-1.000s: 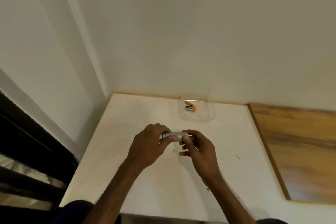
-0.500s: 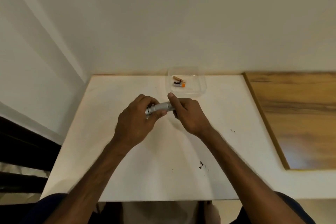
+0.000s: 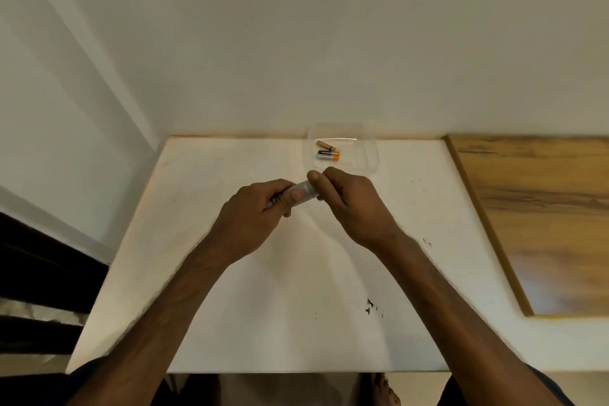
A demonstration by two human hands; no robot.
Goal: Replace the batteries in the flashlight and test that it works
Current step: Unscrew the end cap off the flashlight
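Both hands meet above the white worktop [image 3: 263, 306], holding a small silver flashlight [image 3: 302, 193] between them. The left hand [image 3: 253, 217] has its fingers curled round the flashlight's left end, with the thumb laid across the knurled barrel. The right hand [image 3: 356, 204] grips the other end, its fingers wrapped round it and the thumb tip resting on top. The flashlight is tilted, the end in the right hand sitting a little farther from the person than the end in the left. Only the short middle stretch of the barrel shows between the two grips. No writing or brand shows on that part.

Just beyond the right hand's knuckles, against the wall, sits a clear plastic tray [image 3: 372, 155]. Two batteries lie inside it, on the side nearer the left hand. The black and orange battery [image 3: 328, 155] lies closest to the hands and has a line of pale lettering along its black part, too small to read. The copper-coloured battery [image 3: 325, 144] lies just behind it at a slant, and they are close together; whether they touch is unclear.

Out past the right forearm, a wood-grain panel [image 3: 543, 208] lies flush beside the worktop. A few small dark marks [image 3: 369, 305] dot the worktop between the two forearms, nearer the right one.
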